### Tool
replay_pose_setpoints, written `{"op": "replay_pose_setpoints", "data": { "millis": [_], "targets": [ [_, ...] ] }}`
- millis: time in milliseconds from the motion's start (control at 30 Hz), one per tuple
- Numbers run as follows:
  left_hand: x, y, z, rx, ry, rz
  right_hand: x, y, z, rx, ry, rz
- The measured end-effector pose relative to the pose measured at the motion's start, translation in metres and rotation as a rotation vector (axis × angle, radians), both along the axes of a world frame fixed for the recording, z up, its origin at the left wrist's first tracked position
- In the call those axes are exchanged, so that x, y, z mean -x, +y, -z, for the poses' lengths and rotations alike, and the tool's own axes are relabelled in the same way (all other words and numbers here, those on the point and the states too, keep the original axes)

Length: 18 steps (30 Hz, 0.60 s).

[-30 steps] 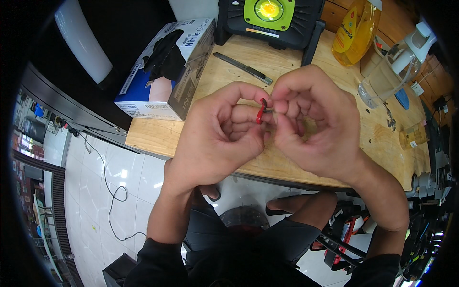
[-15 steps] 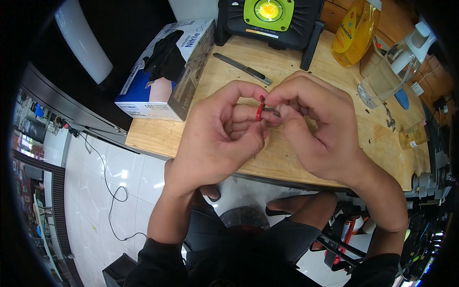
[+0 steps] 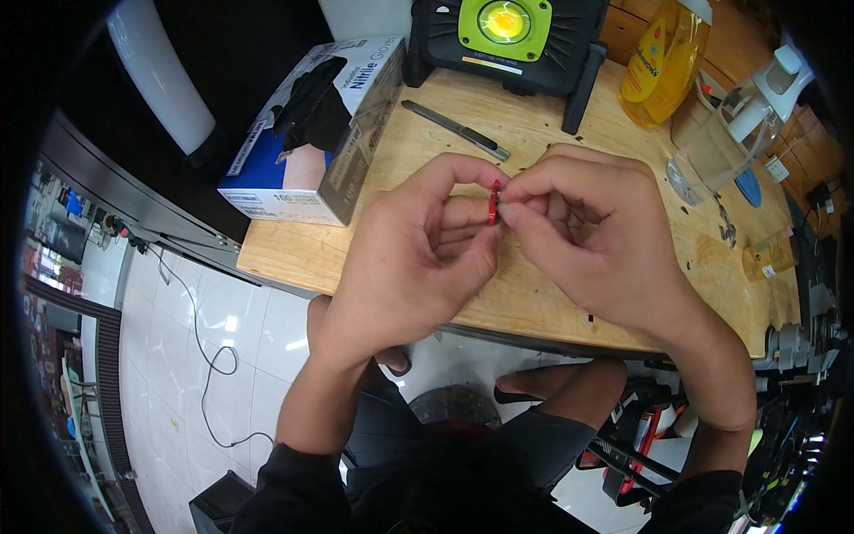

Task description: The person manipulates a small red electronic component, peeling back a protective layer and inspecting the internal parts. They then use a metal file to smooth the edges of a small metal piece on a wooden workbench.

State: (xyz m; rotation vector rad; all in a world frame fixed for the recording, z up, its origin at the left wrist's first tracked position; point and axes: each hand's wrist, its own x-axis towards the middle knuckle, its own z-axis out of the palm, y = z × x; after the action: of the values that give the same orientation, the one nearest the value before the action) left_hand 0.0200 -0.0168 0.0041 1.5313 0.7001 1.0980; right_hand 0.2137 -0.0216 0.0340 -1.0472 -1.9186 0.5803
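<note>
My left hand (image 3: 405, 254) holds a small, thin red piece (image 3: 494, 205) upright between its thumb and index finger, above the wooden table. From the right, my right hand (image 3: 605, 236) closes in a pinch against the red piece's side. Whatever lies between its thumb and fingertip is mostly covered; the red piece's exact kind is too small to tell. Just beyond the hands, a grey utility knife (image 3: 455, 130) lies on the tabletop.
A glove box (image 3: 342, 182) with a black glove sticking out stands at left. A lit work lamp (image 3: 507, 64) is at the back. Right of it are a yellow liquid bottle (image 3: 658, 67), a clear pitcher (image 3: 703, 160) and a small jar (image 3: 769, 255). Dark crumbs dot the wooden table (image 3: 534, 307).
My right fingertips have moved onto the red piece, covering the dark strip that showed beside it. The red piece stands straighter, edge-on. Both hands have shifted slightly.
</note>
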Motion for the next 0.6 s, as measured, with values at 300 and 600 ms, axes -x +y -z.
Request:
{"op": "replay_pose_setpoints", "data": {
  "millis": [300,600],
  "targets": [
    [0.002,0.003,0.007,-0.155,0.116,-0.02,-0.001,0.001,-0.001,-0.053,-0.058,-0.001],
    [-0.002,0.005,0.008,-0.219,0.031,0.006,-0.005,0.005,0.003,-0.224,-0.056,-0.083]
  ]
}}
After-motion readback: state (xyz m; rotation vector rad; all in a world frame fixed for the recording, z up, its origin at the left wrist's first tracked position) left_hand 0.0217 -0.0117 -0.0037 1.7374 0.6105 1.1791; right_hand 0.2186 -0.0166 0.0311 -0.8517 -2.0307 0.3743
